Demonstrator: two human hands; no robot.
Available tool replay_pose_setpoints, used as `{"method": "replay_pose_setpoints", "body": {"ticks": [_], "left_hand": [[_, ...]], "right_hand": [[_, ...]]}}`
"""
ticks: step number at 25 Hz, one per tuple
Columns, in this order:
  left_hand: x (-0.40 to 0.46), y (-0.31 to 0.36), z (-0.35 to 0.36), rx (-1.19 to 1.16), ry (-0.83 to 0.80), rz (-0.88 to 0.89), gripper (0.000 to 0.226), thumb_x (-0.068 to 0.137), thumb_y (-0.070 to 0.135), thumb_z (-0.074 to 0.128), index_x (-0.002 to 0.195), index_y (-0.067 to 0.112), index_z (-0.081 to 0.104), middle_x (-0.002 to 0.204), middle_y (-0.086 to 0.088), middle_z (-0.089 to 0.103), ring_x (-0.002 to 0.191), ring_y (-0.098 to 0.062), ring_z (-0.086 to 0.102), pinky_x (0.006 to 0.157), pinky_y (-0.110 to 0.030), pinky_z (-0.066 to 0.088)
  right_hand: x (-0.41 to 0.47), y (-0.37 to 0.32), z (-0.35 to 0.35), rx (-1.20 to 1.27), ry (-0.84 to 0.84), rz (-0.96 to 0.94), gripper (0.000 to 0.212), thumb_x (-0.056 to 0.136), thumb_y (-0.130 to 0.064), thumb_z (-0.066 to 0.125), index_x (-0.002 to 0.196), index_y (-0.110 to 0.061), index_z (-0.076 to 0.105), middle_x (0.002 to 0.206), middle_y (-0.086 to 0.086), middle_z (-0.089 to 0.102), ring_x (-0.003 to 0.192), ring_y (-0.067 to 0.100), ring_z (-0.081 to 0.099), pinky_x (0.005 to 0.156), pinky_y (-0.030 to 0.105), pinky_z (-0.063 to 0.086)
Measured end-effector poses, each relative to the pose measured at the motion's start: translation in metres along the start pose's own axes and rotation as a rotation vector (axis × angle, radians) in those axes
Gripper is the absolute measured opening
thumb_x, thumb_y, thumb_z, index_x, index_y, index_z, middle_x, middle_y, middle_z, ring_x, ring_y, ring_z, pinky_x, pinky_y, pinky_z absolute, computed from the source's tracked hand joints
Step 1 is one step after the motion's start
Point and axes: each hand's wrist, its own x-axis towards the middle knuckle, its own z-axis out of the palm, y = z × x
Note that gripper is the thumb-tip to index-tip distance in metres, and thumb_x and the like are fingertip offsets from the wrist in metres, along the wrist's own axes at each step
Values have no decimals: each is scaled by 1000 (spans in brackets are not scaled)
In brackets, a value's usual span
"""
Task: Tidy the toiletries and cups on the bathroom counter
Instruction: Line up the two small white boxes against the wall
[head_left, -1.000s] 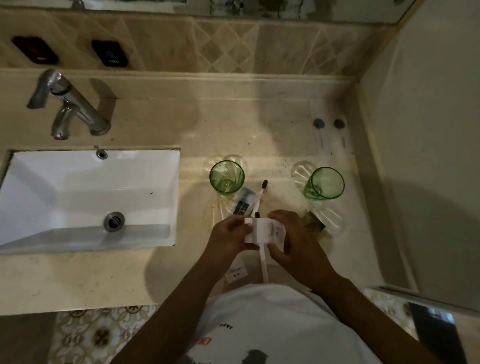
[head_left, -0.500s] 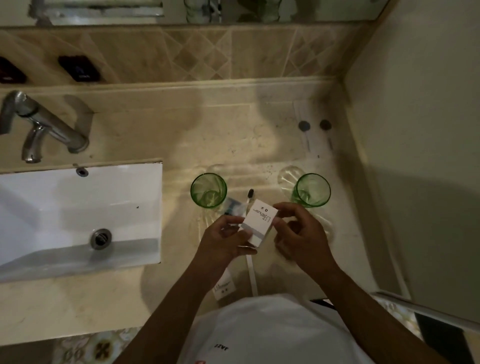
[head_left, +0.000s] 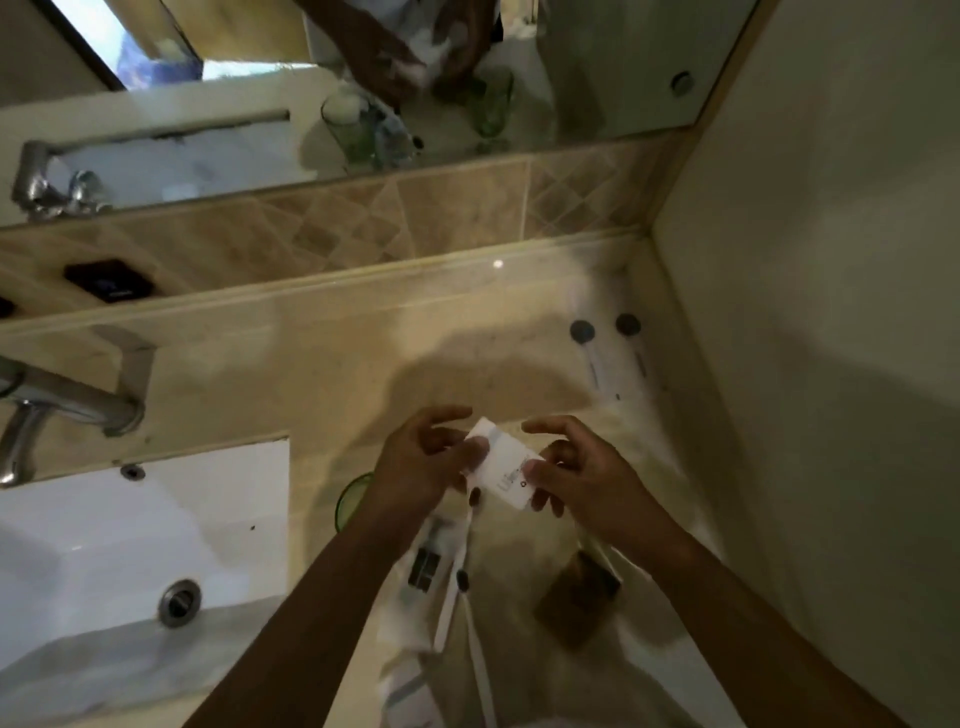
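Both hands, left hand (head_left: 421, 462) and right hand (head_left: 576, 467), have lifted the small white box (head_left: 501, 467) higher above the bench (head_left: 322, 364), each pinching an end, beyond the toothbrush (head_left: 470, 525), likely bound for tidier placement

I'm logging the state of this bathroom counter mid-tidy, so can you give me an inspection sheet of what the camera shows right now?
Surface: beige stone counter, speckled with dark specks near the back right.
Job's things: small white box held above the counter; green cup mostly hidden behind the left forearm; toothbrushes and a clear packet lying below the hands.
Clutter: brown sachet; two dark round caps at the back right.
Grippers: left hand and right hand both pinch the box.
Cables: nothing seen.
Surroundings: white sink, tap, mirror, wall on the right.
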Motion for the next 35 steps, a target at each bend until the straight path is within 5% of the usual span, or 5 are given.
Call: {"method": "replay_pose_setpoints", "body": {"ticks": [5,11,16,26,35], "left_hand": [[100,35,34,81,204,25,24,78,19,84,75,8,63,75,-12,72,67,-27,72,57,-41,59],[192,25,68,182,226,21,28,84,22,77,112,20,71,100,-6,75,87,-20,73,80,-42,63],[237,17,71,321,286,2,36,87,23,73,122,23,70,110,-2,76,98,-19,71,94,-40,57],[256,17,70,377,294,117,32,87,19,72,119,23,73,108,-1,77,94,-10,67,85,-19,45],[252,24,74,390,305,107,35,89,17,70,124,17,69,113,-6,75,97,-15,67,88,-23,48]], "right_hand": [[83,-9,-28,56,170,43,16,90,-21,70,102,-15,61,90,5,77,61,13,70,50,21,48],[185,5,-38,45,370,118,22,89,-26,71,108,-20,61,100,3,73,78,15,73,60,25,59],[233,19,-31,-366,411,63,34,85,-46,65,110,-24,60,115,9,62,98,25,63,80,32,53],[253,16,-27,-446,483,60,25,93,-30,64,112,-13,64,117,9,62,107,29,60,94,43,51],[256,19,-26,-418,516,85,27,92,-30,65,114,-16,64,121,7,62,112,29,59,93,41,53]]}}
